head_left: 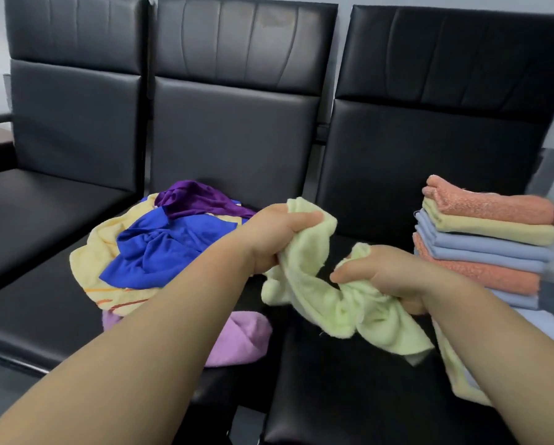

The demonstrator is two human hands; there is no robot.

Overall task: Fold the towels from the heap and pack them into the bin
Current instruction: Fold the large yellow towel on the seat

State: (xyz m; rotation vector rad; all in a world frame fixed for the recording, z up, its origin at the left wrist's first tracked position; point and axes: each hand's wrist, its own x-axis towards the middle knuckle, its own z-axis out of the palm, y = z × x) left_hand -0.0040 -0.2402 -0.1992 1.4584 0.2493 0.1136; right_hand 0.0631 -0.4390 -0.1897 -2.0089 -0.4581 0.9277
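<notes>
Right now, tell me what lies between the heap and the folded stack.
In the head view: the pale green towel, gripped by the left hand and right hand, above black seat.

Single head-worn wide-angle view, looking forward and down from close above the front edge of the black seats (349, 380), facing their backrests (237, 130).
</notes>
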